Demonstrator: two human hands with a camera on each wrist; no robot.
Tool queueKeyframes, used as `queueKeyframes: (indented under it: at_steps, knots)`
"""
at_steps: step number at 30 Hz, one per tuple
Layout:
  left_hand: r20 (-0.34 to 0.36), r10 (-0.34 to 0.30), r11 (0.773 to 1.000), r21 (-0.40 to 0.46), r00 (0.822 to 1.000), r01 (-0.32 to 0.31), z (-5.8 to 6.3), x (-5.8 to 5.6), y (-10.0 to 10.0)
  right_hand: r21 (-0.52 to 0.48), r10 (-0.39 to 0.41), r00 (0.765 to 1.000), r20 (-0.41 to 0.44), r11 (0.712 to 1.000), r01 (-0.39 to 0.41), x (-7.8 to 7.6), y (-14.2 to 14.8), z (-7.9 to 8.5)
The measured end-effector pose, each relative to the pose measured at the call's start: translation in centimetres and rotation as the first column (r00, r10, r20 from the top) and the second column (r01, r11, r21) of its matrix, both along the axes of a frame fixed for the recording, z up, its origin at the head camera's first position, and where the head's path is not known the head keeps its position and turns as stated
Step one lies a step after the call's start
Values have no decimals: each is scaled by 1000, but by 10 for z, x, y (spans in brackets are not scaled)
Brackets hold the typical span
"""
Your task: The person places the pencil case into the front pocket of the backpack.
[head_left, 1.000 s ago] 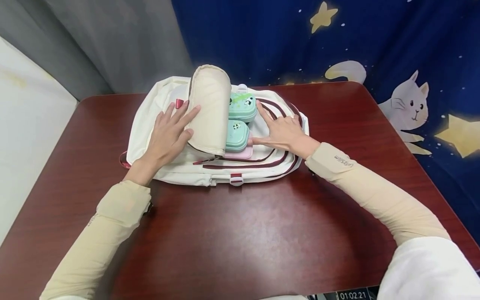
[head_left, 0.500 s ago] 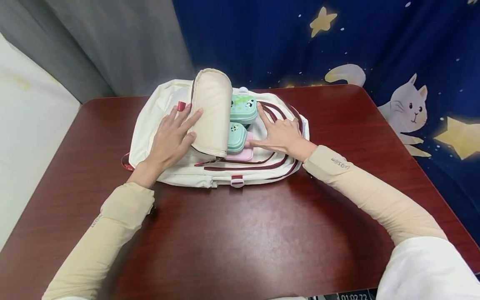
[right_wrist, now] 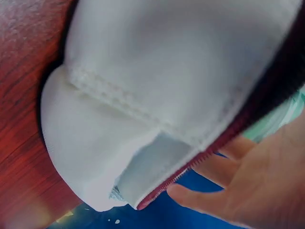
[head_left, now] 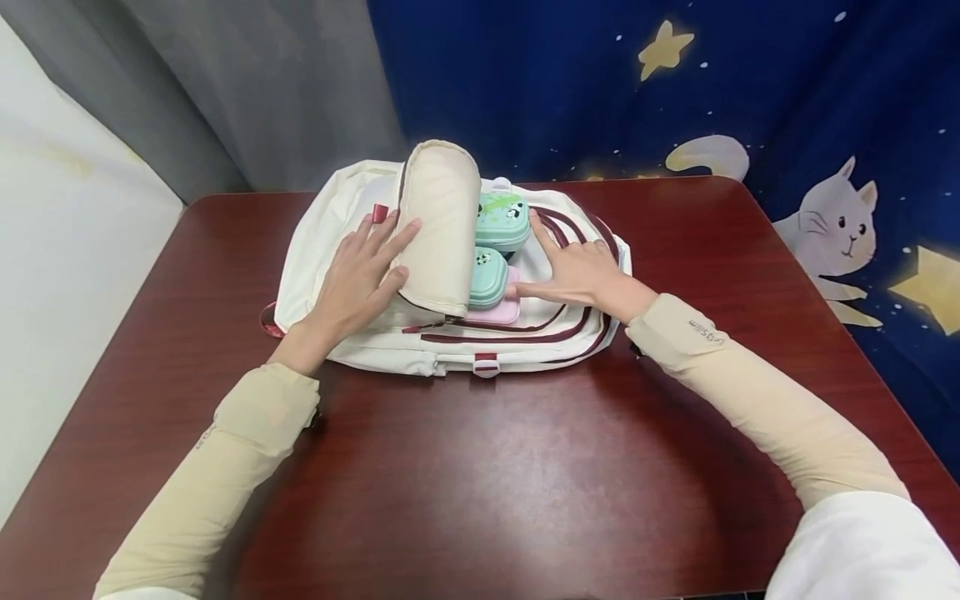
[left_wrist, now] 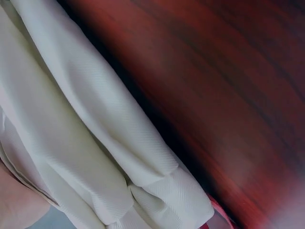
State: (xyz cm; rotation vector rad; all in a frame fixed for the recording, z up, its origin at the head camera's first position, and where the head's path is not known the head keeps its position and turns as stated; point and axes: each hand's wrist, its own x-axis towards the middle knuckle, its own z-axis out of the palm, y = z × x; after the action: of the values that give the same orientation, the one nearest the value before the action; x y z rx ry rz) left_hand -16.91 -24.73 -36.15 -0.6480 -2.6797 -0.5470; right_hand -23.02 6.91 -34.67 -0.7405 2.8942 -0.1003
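A white backpack (head_left: pixel 352 342) with dark red zips lies on the table. Its cream front flap (head_left: pixel 438 229) is folded back over two mint-green zip cases with panda prints. The upper case (head_left: pixel 502 218) and the lower case (head_left: pixel 489 279) stick out on the flap's right side; their left ends are hidden. My left hand (head_left: pixel 354 271) rests with spread fingers on the flap's left side. At the cases' right ends, my right hand (head_left: pixel 581 271) holds its forefinger and thumb straight and apart, the forefinger by the upper case, the thumb touching the lower one.
Under the lower case shows a pink flat item (head_left: pixel 498 312). A red tab (head_left: pixel 380 213) sits beside the flap. The dark red wooden table (head_left: pixel 487 475) extends in front of the backpack, and a blue curtain (head_left: pixel 525 83) hangs behind it.
The lower case has slid slightly left under the flap, with my right thumb against its end. My left hand stays on the flap. The head view has shifted a little.
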Motion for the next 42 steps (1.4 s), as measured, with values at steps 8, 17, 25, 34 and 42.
queueKeyframes:
  at_steps: [8,17,25,34,42]
  knots:
    - [-9,2,1000,3,1000,-2,0,-2,-1,-52,112,993,29,993,-111,-2,10,5]
    - [-17,20,1000,7,1000,-20,-1,6,-2,10,58,985,-160,998,-58,1,-3,-12]
    - [-30,32,999,28,999,-31,-3,12,0,67,-26,981,-191,997,39,5,-20,-21]
    - [-40,4,999,50,999,-2,-3,8,0,86,-11,980,-200,996,29,5,-21,-19]
    - [-35,-8,999,48,999,9,-2,5,-1,52,51,988,-143,998,-43,1,-7,-10]
